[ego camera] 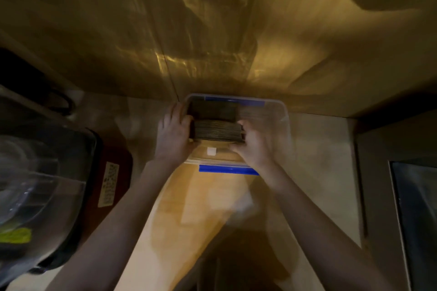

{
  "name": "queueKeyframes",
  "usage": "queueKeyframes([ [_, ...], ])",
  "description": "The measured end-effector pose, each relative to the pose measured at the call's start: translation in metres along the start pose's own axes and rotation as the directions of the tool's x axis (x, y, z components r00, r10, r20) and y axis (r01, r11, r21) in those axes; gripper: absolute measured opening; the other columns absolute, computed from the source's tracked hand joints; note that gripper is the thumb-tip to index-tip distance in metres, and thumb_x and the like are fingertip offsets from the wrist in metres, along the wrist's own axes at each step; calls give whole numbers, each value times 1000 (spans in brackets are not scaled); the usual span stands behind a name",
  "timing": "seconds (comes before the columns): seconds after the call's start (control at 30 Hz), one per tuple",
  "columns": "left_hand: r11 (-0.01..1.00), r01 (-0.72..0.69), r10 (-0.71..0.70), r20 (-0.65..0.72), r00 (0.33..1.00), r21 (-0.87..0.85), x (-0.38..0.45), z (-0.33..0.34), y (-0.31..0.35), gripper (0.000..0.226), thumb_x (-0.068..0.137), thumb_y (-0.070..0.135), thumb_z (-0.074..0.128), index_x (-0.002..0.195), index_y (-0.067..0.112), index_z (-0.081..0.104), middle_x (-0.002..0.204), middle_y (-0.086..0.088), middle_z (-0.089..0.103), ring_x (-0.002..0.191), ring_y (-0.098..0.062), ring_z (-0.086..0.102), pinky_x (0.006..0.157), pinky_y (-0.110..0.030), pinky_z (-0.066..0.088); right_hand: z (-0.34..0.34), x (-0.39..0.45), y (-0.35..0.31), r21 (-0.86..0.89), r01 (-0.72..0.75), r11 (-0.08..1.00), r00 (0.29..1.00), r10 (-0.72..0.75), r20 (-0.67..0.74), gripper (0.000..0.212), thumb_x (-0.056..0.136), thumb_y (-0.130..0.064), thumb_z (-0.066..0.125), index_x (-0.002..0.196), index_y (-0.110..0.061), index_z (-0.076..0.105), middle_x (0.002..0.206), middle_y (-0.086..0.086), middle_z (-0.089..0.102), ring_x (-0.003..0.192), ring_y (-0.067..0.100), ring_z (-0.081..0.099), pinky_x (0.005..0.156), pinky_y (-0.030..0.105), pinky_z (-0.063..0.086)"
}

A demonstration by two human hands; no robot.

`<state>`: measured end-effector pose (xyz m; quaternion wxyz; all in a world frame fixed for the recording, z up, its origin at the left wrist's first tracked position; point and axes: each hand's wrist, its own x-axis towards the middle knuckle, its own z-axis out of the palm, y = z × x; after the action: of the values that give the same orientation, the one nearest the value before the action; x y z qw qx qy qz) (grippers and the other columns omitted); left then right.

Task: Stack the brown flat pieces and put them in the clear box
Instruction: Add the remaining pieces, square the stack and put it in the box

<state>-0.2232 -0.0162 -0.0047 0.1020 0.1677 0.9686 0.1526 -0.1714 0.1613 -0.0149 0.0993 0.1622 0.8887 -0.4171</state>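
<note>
Brown flat pieces (218, 130) form one stack, clamped at its ends between the left hand (173, 136) and right hand (254, 143), fingers curled against it. The stack sits inside the clear box (281, 111) on the worktop (189, 208).

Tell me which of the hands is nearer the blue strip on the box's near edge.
Right. The right hand sits just above the blue strip, its wrist crossing the strip's right end. The left hand is up and to the left, clear of it.
</note>
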Motion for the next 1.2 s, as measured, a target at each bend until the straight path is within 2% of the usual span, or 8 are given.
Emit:
queueKeyframes([
  [0.13,995,16,-21,49,999,100,9,11,-7,58,76,28,66,125,7,46,156,-18,11,144,-35,-2,115,-51,1,13,9,1,10,-40,999,999,40,16,48,74,-12,72,117,-13,50,112,11,67,105,25,62,86,28,47],
  [0.23,992,29,-41,93,995,124,14,14,-9,63,77,33,64,131,12,41,156,-18,5,144,-34,-4,115,-50,-3,18,14,2,-23,-101,995,994,102,49,46,76,-11,69,118,-13,50,110,12,67,104,26,61,83,28,45],
  [0.73,975,208,-204,55,977,-73,0,27,0,60,86,22,53,140,19,27,155,-16,10,143,-32,5,114,-46,19,10,13,4,226,-221,949,971,193,141,36,80,-12,64,116,-10,56,103,8,69,97,20,62,80,28,46],
  [0.87,967,240,-235,65,970,-88,1,27,1,62,87,24,51,142,18,22,155,-14,11,143,-31,7,114,-46,21,7,15,0,444,-376,813,926,332,178,31,86,-11,52,116,-16,55,110,5,61,96,22,58,78,33,48],
  [0.93,963,244,-236,85,968,-112,1,27,0,64,87,23,51,143,17,20,156,-14,12,143,-30,9,113,-45,21,9,18,-6,668,-456,588,879,415,234,28,90,-13,44,117,-14,53,118,11,58,92,20,55,69,31,45],
  [1.0,957,248,-232,114,966,-151,1,27,1,68,86,21,52,144,17,16,157,-13,9,142,-32,12,113,-44,21,13,21,-11,800,-452,395,856,443,266,35,95,-22,38,127,-12,47,131,15,53,102,23,54,79,36,45],
  [1.07,944,266,-240,147,960,-197,0,28,3,72,86,17,53,145,17,12,158,-12,2,142,-33,16,112,-44,26,18,22,-15,798,-449,403,863,428,269,41,97,-32,32,134,-14,40,139,13,47,121,27,47,102,40,37],
  [1.2,943,267,-234,176,956,-197,0,28,5,78,85,15,54,146,16,5,158,-11,-5,141,-32,22,108,-41,35,28,22,-17,746,-470,472,862,426,274,49,97,-42,26,136,-16,38,141,9,44,130,26,39,114,39,25],
])
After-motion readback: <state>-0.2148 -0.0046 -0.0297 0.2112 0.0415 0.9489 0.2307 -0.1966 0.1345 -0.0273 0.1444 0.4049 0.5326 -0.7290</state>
